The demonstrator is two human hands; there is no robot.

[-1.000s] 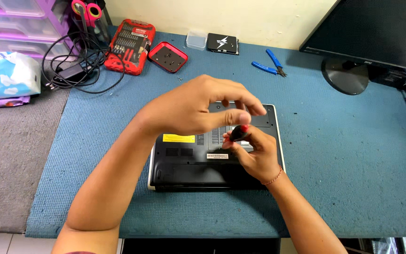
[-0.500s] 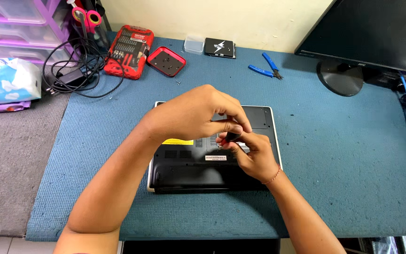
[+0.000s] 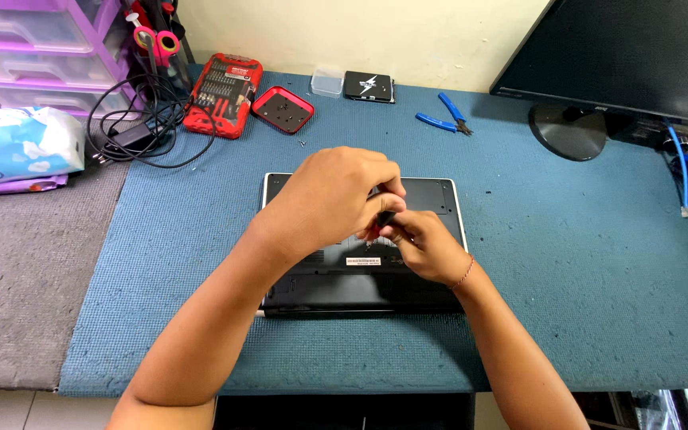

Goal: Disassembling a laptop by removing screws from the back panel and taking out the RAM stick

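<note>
Both hands shifted slightly left, left hand [image 3: 330, 199] and right hand [image 3: 428, 248] pinching red-black screwdriver [image 3: 381, 220] over laptop [image 3: 439, 191]

- A laptop [image 3: 360, 279] lay upside down at the mat's [image 3: 559, 318] middle.
- Far left sat a bit set [image 3: 223, 94], a small tray [image 3: 283, 109] just right of it.
- Pliers [image 3: 442, 114] lay far, left of the monitor stand [image 3: 573, 131].
- A tissue pack [image 3: 13, 147] lay left, off the mat.

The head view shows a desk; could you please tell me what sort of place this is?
Probably a small electronics repair bench: an upturned black laptop on a blue mat, a red screwdriver bit set and blue-handled pliers.
</note>
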